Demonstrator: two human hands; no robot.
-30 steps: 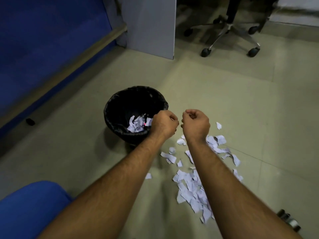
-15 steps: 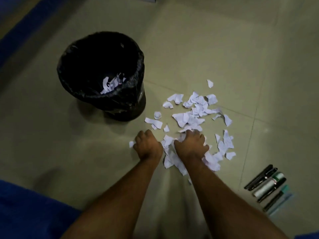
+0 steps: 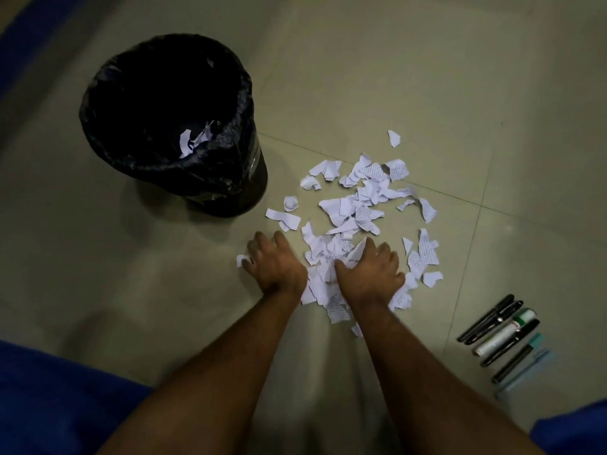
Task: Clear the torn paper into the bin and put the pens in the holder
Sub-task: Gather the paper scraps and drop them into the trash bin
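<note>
Several scraps of torn paper (image 3: 358,205) lie scattered on the tiled floor, to the right of a black bin (image 3: 243,103) lined with a black bag. A few scraps show inside the bin. My right hand (image 3: 371,274) is down on the near part of the pile, fingers curled round a bunch of scraps. My left hand (image 3: 276,267) is on the floor at the pile's left edge, fingers bent down, with one small scrap at its fingertips. More scraps are bunched between the two hands. Several pens and markers (image 3: 502,336) lie side by side at the lower right. No holder is in view.
Blue fabric (image 3: 49,405) fills the lower left corner, and another blue patch (image 3: 578,428) sits at the lower right. Bare beige floor tiles (image 3: 427,77) spread beyond the bin and the paper.
A second ago both fists were held up beside the bin's rim. They have come down to the paper pile on the floor, and the right hand now has more scraps bunched in its fingers.
</note>
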